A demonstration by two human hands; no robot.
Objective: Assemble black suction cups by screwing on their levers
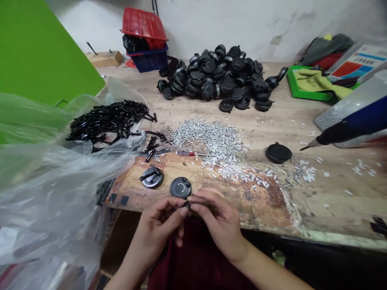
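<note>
Just in front of the bench edge, my left hand (160, 219) and my right hand (220, 217) meet, both closed in a pinch on one small black part (187, 205). The fingertips cover most of it, so its full shape is hidden. Directly behind the fingers lies a round black disc (180, 187) with a white curved arrow on its face. To its left, a second black disc (153, 183) has a black lever-like piece (148, 174) lying across its top.
Screws (205, 133) and small white plastic pieces (232, 171) are heaped mid-bench beside a red-handled screwdriver (189, 153). Black levers (109, 121) spill from a plastic bag (121, 159). Behind is a pile of black discs (208, 90). An electric screwdriver (341, 127) hangs at right, near another disc (278, 152).
</note>
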